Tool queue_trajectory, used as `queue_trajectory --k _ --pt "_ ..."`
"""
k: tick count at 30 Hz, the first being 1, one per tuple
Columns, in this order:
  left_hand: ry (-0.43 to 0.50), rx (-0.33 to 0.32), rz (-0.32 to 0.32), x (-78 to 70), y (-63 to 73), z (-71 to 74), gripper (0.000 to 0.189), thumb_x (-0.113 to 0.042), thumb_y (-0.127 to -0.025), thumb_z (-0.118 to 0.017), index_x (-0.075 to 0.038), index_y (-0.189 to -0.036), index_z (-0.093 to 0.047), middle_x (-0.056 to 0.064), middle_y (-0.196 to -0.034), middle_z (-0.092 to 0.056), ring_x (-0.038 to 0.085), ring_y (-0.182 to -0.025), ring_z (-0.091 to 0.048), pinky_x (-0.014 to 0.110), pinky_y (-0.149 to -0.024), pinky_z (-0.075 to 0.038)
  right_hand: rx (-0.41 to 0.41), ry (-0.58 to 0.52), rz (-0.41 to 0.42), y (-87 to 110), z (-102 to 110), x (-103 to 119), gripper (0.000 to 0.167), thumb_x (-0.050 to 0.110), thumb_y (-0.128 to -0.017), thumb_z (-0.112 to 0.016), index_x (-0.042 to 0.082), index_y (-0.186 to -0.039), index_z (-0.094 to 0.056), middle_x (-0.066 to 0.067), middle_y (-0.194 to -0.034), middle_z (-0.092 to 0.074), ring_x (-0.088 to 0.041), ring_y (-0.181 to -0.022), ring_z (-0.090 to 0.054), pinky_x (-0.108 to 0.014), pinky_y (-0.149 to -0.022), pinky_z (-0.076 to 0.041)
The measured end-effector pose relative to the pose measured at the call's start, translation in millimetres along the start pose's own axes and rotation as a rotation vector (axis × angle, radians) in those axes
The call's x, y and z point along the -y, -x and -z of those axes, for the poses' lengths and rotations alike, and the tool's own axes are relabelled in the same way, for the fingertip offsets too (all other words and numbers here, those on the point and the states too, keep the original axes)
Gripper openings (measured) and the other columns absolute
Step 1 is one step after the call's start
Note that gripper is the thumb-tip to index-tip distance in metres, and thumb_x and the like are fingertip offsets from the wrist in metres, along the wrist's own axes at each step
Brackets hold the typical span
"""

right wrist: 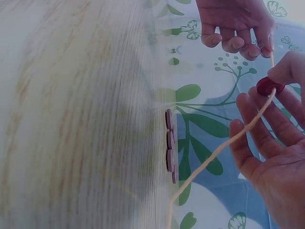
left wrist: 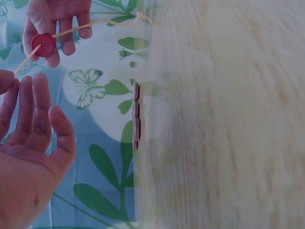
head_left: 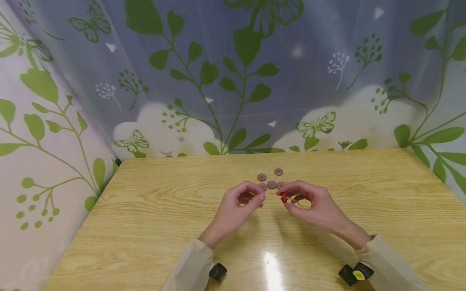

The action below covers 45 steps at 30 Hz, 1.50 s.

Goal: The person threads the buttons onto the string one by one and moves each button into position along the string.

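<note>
My left hand [head_left: 236, 207] pinches one end of a thin orange string [left wrist: 25, 62] between thumb and forefinger. Across from it, my right hand [head_left: 317, 205] pinches a red button [left wrist: 44, 45] at its edge. The string passes through the button, and the short stretch between the two hands looks straight. Beyond the button, the rest of the string [right wrist: 209, 157] droops past the right hand's fingers toward the table, with a knot [left wrist: 139, 18] near its far end. Both hands are held above the tabletop, close to each other.
Several brown buttons [head_left: 261, 177] lie flat on the wooden table [head_left: 153, 226] just beyond the hands. A patterned curtain [head_left: 204, 101] with leaves and butterflies hangs behind the table's back edge. Black wrist devices [head_left: 217, 272] sit at both sleeves.
</note>
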<state>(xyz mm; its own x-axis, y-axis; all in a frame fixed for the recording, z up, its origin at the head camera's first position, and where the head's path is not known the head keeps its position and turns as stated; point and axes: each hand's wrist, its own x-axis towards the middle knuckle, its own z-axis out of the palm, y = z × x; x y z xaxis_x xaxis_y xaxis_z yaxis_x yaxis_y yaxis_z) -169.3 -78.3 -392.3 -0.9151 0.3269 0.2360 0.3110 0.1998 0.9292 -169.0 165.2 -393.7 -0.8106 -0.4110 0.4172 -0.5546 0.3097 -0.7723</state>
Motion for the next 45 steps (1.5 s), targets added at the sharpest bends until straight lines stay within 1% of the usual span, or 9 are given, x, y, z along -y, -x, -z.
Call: queue_trajectory --k 2,9,14,17,20,22,29,36,45 --pt "-0.002 -0.008 -0.010 0.5 -0.1 1.1 0.007 -0.014 -0.099 -0.067 -0.011 -0.104 -0.070 0.007 -0.099 -0.072 0.009 -0.083 -0.069 0.026 -0.076 -0.057 -0.004 0.015 0.003 0.4 0.5 -0.5 0.034 -0.006 -0.088 -0.071 0.013 -0.117 -0.071 -0.001 -0.110 -0.076 -0.005 -0.096 -0.069 -0.026 -0.083 -0.059" --pt "-0.001 -0.004 0.006 4.4 -0.4 5.2 0.008 -0.014 -0.100 -0.066 -0.012 -0.106 -0.070 0.005 -0.101 -0.072 0.011 -0.085 -0.069 0.024 -0.075 -0.056 -0.013 0.047 -0.018 2.6 2.9 -2.7 0.033 -0.005 -0.088 -0.072 0.013 -0.116 -0.071 0.000 -0.108 -0.076 -0.006 -0.093 -0.069 -0.027 -0.081 -0.060" --pt "-0.003 -0.017 -0.001 6.8 -1.9 8.3 0.008 -0.015 -0.100 -0.067 -0.012 -0.106 -0.070 0.006 -0.098 -0.072 0.012 -0.085 -0.069 0.024 -0.074 -0.056 -0.019 0.058 -0.024 2.6 4.6 -5.8 0.033 -0.005 -0.087 -0.072 0.014 -0.115 -0.071 -0.001 -0.108 -0.076 -0.008 -0.092 -0.070 -0.026 -0.080 -0.060" --pt "0.002 -0.026 -0.018 6.3 -2.0 10.1 0.008 -0.015 -0.100 -0.067 -0.009 -0.105 -0.069 0.010 -0.098 -0.071 0.014 -0.084 -0.070 0.024 -0.074 -0.056 -0.012 0.056 -0.042 3.4 6.3 -6.8 0.034 -0.005 -0.087 -0.072 0.015 -0.114 -0.071 -0.003 -0.108 -0.076 -0.010 -0.092 -0.071 -0.027 -0.080 -0.060" --pt "0.009 -0.030 -0.029 5.0 -1.3 12.2 0.010 -0.015 -0.100 -0.067 -0.008 -0.106 -0.068 0.013 -0.099 -0.070 0.016 -0.085 -0.070 0.024 -0.075 -0.056 -0.011 0.066 -0.058 5.1 8.7 -7.3 0.034 -0.005 -0.087 -0.072 0.016 -0.114 -0.071 -0.002 -0.108 -0.075 -0.009 -0.091 -0.071 -0.027 -0.081 -0.060" --pt "0.014 -0.033 -0.032 4.5 -0.7 13.7 0.011 -0.015 -0.100 -0.066 -0.007 -0.107 -0.068 0.014 -0.099 -0.070 0.017 -0.086 -0.070 0.025 -0.076 -0.057 -0.014 0.070 -0.059 6.3 10.1 -7.9 0.033 -0.004 -0.087 -0.073 0.016 -0.114 -0.071 -0.003 -0.107 -0.075 -0.008 -0.091 -0.071 -0.027 -0.081 -0.060" --pt "0.018 -0.054 -0.009 4.3 0.6 19.1 0.009 -0.014 -0.100 -0.066 -0.008 -0.106 -0.067 0.011 -0.099 -0.069 0.014 -0.087 -0.068 0.024 -0.077 -0.056 -0.024 0.102 -0.058 9.7 14.5 -10.7 0.034 -0.006 -0.086 -0.073 0.014 -0.113 -0.071 0.001 -0.106 -0.075 -0.005 -0.090 -0.070 -0.025 -0.081 -0.059" --pt "0.030 -0.073 -0.041 2.8 1.0 23.6 0.009 -0.012 -0.100 -0.065 -0.005 -0.106 -0.066 0.015 -0.099 -0.069 0.011 -0.086 -0.068 0.026 -0.077 -0.057 -0.033 0.107 -0.063 11.0 19.0 -11.9 0.034 -0.006 -0.086 -0.073 0.014 -0.113 -0.071 0.004 -0.104 -0.074 -0.005 -0.090 -0.070 -0.023 -0.080 -0.059" --pt "0.023 -0.079 -0.047 5.1 1.3 27.8 0.010 -0.013 -0.101 -0.065 -0.004 -0.106 -0.066 0.016 -0.100 -0.069 0.012 -0.086 -0.068 0.025 -0.077 -0.057 -0.038 0.139 -0.067 12.4 22.6 -12.2 0.032 -0.005 -0.086 -0.073 0.013 -0.112 -0.071 0.003 -0.103 -0.074 -0.005 -0.089 -0.070 -0.026 -0.080 -0.060"
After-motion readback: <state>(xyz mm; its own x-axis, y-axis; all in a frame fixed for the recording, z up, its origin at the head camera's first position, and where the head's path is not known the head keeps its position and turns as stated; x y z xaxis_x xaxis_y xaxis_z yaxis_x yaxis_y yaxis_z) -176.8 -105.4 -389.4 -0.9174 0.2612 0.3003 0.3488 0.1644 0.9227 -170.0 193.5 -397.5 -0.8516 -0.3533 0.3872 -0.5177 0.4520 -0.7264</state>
